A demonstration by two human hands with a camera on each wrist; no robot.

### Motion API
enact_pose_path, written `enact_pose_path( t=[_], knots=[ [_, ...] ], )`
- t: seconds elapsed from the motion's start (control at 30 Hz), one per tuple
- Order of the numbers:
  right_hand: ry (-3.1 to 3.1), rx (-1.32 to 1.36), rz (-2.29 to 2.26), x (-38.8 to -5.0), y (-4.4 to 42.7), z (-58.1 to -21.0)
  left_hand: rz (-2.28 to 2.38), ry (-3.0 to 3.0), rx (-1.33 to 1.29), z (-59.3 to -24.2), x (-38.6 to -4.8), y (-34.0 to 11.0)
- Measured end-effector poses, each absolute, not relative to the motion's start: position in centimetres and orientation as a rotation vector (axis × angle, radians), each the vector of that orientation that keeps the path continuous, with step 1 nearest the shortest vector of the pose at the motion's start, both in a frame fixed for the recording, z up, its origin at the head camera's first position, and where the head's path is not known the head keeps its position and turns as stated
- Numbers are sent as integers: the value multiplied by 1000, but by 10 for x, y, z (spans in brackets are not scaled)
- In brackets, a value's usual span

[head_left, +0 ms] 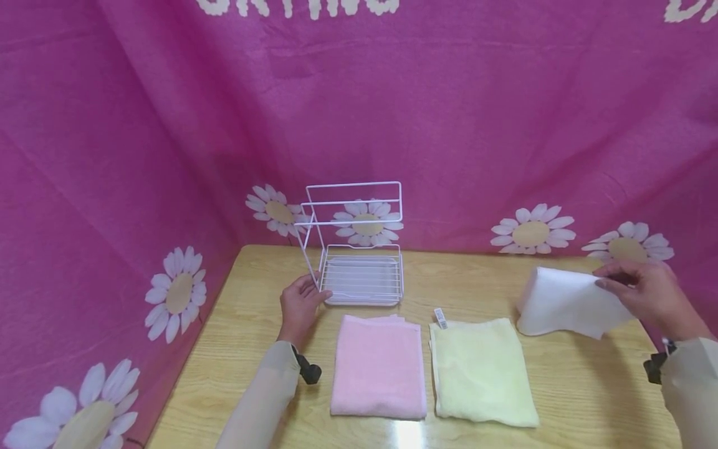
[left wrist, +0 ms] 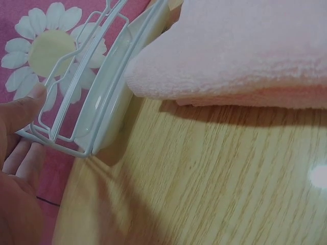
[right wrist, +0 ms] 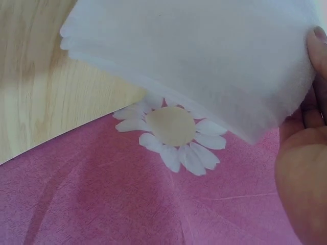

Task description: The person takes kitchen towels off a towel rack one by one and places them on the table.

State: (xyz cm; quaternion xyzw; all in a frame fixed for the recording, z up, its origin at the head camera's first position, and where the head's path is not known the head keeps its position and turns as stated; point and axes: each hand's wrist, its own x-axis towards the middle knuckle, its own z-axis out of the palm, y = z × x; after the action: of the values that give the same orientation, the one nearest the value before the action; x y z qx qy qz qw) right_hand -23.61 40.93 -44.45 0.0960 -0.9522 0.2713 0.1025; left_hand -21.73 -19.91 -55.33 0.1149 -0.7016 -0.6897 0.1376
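Note:
A white wire rack (head_left: 361, 279) with a tray under its base stands at the back of the wooden table. My left hand (head_left: 300, 305) grips the rack's lower left corner, thumb in front; the left wrist view shows thumb and fingers around the wire of the rack (left wrist: 64, 109). At the far right my right hand (head_left: 653, 296) pinches the edge of a folded white cloth (head_left: 566, 305), lifted with its lower part near the table. The right wrist view shows several layers in the white cloth (right wrist: 189, 56), with the thumb on its edge.
A folded pink towel (head_left: 379, 368) lies in front of the rack. Right of it lies a folded yellow towel (head_left: 483, 373) with a white tag (head_left: 440, 318). A magenta curtain (head_left: 449, 125) with daisies hangs behind and left of the table (head_left: 207, 374).

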Motion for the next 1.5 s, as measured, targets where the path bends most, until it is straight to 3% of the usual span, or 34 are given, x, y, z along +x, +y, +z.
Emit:
enact_pose_path(
  t=[1.5],
  knots=[
    [-2845, 483, 900, -167, 422, -487, -2009, -2045, 324, -554, -217, -201]
  ],
)
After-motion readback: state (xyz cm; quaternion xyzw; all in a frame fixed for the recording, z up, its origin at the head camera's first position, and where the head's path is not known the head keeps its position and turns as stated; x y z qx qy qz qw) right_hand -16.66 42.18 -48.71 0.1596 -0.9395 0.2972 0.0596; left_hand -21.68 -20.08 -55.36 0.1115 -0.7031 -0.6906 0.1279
